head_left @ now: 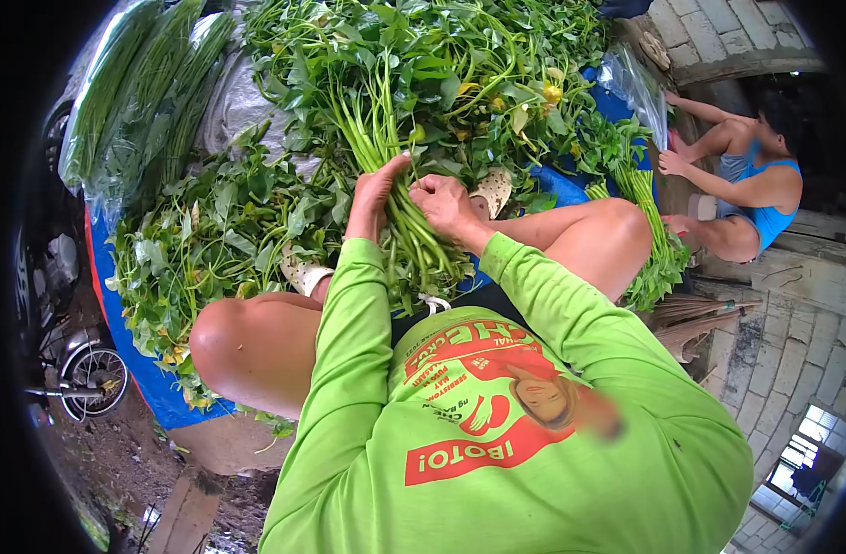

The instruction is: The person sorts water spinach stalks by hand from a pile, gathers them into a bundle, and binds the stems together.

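Observation:
A bunch of long green leafy stems (406, 222) lies across my lap, its leaves pointing away from me and its cut ends toward my waist. My left hand (377, 196) is wrapped round the stems from the left, thumb on top. Close against the right side of the bunch, my right hand (446, 205) has its fingers pinched together; whatever they hold is too small or hidden to make out. Loose leafy greens (220, 240) surround my legs, and a bigger heap of greens (469, 69) spreads out beyond my hands.
Plastic-wrapped long green bundles (146, 92) lie at the upper left. Tied stem bundles (640, 198) rest right of my knee. A person in blue (774, 189) sits at the right, hands near a clear plastic bag (634, 83). A blue tarp (155, 383) lies underneath. A wheel (95, 379) stands left.

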The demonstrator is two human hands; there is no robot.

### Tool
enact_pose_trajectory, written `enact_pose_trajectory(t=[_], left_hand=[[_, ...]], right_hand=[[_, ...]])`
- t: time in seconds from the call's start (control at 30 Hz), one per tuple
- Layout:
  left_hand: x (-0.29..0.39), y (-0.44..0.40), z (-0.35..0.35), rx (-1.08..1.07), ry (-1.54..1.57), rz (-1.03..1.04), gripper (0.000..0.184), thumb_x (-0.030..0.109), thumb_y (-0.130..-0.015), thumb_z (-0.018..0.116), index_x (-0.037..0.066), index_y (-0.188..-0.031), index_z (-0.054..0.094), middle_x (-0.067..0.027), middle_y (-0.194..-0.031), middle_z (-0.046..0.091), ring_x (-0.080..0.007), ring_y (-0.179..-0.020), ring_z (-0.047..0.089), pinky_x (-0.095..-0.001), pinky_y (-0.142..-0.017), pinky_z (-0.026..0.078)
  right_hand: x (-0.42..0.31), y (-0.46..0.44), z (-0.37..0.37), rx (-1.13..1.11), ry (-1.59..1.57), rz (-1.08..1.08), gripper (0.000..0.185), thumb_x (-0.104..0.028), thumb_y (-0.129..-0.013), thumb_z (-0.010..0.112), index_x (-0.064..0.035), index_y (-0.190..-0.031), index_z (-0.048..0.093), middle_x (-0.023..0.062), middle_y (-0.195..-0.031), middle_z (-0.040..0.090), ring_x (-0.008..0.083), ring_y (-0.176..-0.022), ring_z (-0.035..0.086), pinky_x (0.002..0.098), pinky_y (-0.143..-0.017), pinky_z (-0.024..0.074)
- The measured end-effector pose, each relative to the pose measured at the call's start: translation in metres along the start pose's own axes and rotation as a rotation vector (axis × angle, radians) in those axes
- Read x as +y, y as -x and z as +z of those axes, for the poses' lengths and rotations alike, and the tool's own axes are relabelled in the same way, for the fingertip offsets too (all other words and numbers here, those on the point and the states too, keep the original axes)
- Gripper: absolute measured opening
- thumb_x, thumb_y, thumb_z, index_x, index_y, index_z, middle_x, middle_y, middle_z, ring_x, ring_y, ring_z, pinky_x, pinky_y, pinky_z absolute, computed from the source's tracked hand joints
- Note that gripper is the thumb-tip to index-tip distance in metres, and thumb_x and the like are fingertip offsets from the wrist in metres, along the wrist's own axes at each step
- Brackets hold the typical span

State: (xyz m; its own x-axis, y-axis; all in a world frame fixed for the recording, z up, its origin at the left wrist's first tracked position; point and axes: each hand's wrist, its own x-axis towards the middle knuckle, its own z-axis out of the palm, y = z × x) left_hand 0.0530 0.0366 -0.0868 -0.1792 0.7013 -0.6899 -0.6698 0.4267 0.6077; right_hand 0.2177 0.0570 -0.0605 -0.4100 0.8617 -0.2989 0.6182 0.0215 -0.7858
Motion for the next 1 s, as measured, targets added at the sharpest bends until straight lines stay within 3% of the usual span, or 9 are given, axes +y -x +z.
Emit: enact_pose_trajectory(t=[0.13, 0.23, 0.27, 0.37, 0.63, 0.77, 0.83, 0.97, 1.0], left_hand=[[-0.007, -0.018, -0.009, -0.013, 0.056, 0.078, 0.035, 0.026, -0.093, 0.085, 0.000, -0.115, 0.079, -0.0090, -0.099, 0.079, -0.0203, -0.080, 0.075, -0.0366, -0.073, 0.062], [0.002, -0.012, -0.003, -0.003, 0.131, 0.088, 0.031, 0.023, -0.093, 0.085, 0.000, -0.112, 0.078, -0.0089, -0.095, 0.079, -0.0202, -0.078, 0.075, -0.0358, -0.072, 0.063], [0.007, -0.010, -0.001, 0.008, 0.142, 0.095, 0.030, 0.022, -0.093, 0.085, 0.000, -0.111, 0.078, -0.0087, -0.094, 0.079, -0.0202, -0.077, 0.075, -0.0354, -0.071, 0.063], [0.024, 0.005, 0.007, 0.027, 0.163, 0.111, 0.027, 0.021, -0.093, 0.085, -0.001, -0.107, 0.075, -0.0093, -0.085, 0.076, -0.0218, -0.063, 0.072, -0.0375, -0.058, 0.063], [0.063, 0.020, 0.006, 0.057, 0.203, 0.256, 0.030, 0.026, -0.092, 0.086, 0.001, -0.104, 0.073, -0.0079, -0.077, 0.071, -0.0227, -0.060, 0.070, -0.0401, -0.057, 0.064], [0.085, 0.028, -0.016, 0.110, 0.131, 0.359, 0.033, 0.027, -0.091, 0.087, 0.000, -0.106, 0.075, -0.0081, -0.081, 0.073, -0.0207, -0.065, 0.071, -0.0364, -0.062, 0.063], [0.097, 0.046, -0.015, 0.108, 0.108, 0.364, 0.031, 0.023, -0.090, 0.088, -0.003, -0.101, 0.076, -0.0082, -0.084, 0.074, -0.0199, -0.065, 0.070, -0.0352, -0.060, 0.062], [0.085, 0.051, 0.000, 0.036, -0.022, 0.414, 0.034, 0.029, -0.093, 0.084, 0.000, -0.107, 0.073, -0.0087, -0.083, 0.073, -0.0212, -0.064, 0.072, -0.0364, -0.061, 0.065], [0.084, 0.058, 0.008, 0.037, -0.066, 0.416, 0.035, 0.027, -0.093, 0.083, -0.001, -0.110, 0.073, -0.0075, -0.085, 0.074, -0.0199, -0.068, 0.073, -0.0354, -0.063, 0.065]], right_hand=[[-0.021, 0.016, -0.007, 0.007, 0.170, -0.106, 0.023, -0.025, -0.100, 0.072, -0.0076, -0.111, 0.081, 0.0159, -0.098, 0.079, 0.0328, -0.089, 0.075, 0.0429, -0.080, 0.0574], [-0.022, 0.035, -0.008, 0.278, 0.044, -0.378, 0.022, -0.026, -0.098, 0.073, -0.0067, -0.106, 0.081, 0.0167, -0.101, 0.078, 0.0339, -0.091, 0.074, 0.0423, -0.088, 0.0590], [-0.020, 0.042, -0.018, 0.199, 0.067, -0.364, 0.021, -0.022, -0.095, 0.079, -0.0109, -0.112, 0.083, 0.0150, -0.116, 0.077, 0.0328, -0.104, 0.073, 0.0426, -0.095, 0.0582], [-0.018, 0.052, -0.025, 0.321, 0.178, -0.582, 0.023, -0.019, -0.095, 0.081, -0.0106, -0.117, 0.083, 0.0131, -0.121, 0.075, 0.0316, -0.109, 0.072, 0.0408, -0.098, 0.0562], [-0.041, 0.098, -0.058, 0.323, 0.208, -0.748, 0.033, -0.004, -0.083, 0.082, -0.0165, -0.114, 0.081, 0.0072, -0.128, 0.072, 0.0297, -0.125, 0.062, 0.0425, -0.106, 0.0505], [-0.001, 0.127, -0.085, -0.130, 0.101, -0.376, 0.026, -0.005, -0.087, 0.072, -0.0091, -0.111, 0.079, 0.0167, -0.110, 0.076, 0.0410, -0.112, 0.069, 0.0477, -0.100, 0.0547], [-0.013, 0.125, -0.102, -0.286, 0.475, -0.223, 0.019, -0.010, -0.090, 0.070, -0.0048, -0.107, 0.077, 0.0194, -0.101, 0.076, 0.0415, -0.101, 0.071, 0.0478, -0.093, 0.0559], [-0.135, 0.058, -0.110, 0.106, -0.104, -0.390, 0.029, -0.028, -0.096, 0.072, 0.0002, -0.100, 0.078, 0.0189, -0.089, 0.077, 0.0346, -0.078, 0.075, 0.0427, -0.077, 0.0582], [-0.140, 0.032, -0.100, 0.141, -0.061, -0.351, 0.030, -0.030, -0.096, 0.076, -0.0017, -0.106, 0.079, 0.0122, -0.089, 0.079, 0.0208, -0.076, 0.074, 0.0351, -0.073, 0.0566]])
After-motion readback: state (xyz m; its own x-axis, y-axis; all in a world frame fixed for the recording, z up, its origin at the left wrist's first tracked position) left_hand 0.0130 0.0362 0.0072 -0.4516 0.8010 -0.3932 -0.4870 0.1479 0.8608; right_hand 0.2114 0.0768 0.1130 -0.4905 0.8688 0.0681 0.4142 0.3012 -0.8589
